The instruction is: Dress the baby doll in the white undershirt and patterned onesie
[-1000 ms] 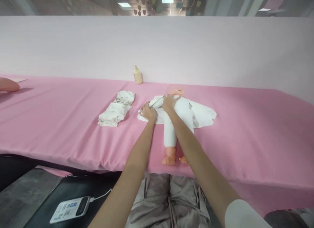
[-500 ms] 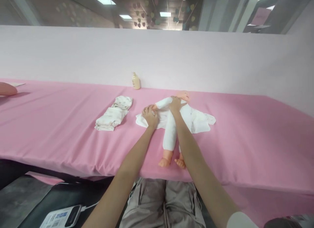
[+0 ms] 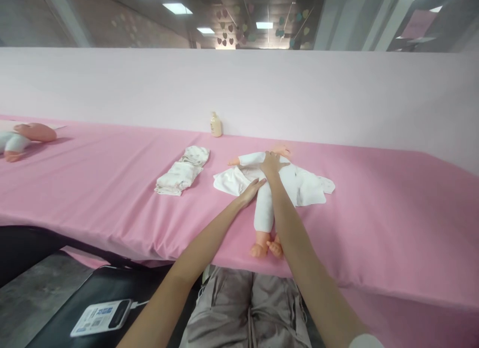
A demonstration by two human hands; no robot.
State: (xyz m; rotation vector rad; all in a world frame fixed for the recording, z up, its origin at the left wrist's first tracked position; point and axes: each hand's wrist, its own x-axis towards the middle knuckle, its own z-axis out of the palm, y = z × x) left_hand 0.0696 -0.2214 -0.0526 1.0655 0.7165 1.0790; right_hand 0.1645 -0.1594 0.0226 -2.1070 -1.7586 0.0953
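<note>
A baby doll (image 3: 265,208) in white clothes lies on its back on the pink table (image 3: 93,188), feet toward me, on an opened white garment (image 3: 310,188). My right hand (image 3: 271,163) rests on the doll's chest near its shoulder, fingers spread. My left hand (image 3: 251,190) lies flat and open beside the doll's hip, fingertips touching the white cloth. The doll's arm (image 3: 249,160) sticks out to the left, its head (image 3: 282,151) just beyond my right hand.
A folded patterned cloth (image 3: 181,171) lies left of the doll. A small cream pump bottle (image 3: 216,125) stands by the pale back wall. Another doll (image 3: 26,136) lies at the far left. A phone-like device (image 3: 101,318) with a cable sits on a dark surface below.
My left hand let go of the doll's arm and sleeve and slid back toward me, now flat by the hip. The view shifted left, bringing the far-left doll into sight.
</note>
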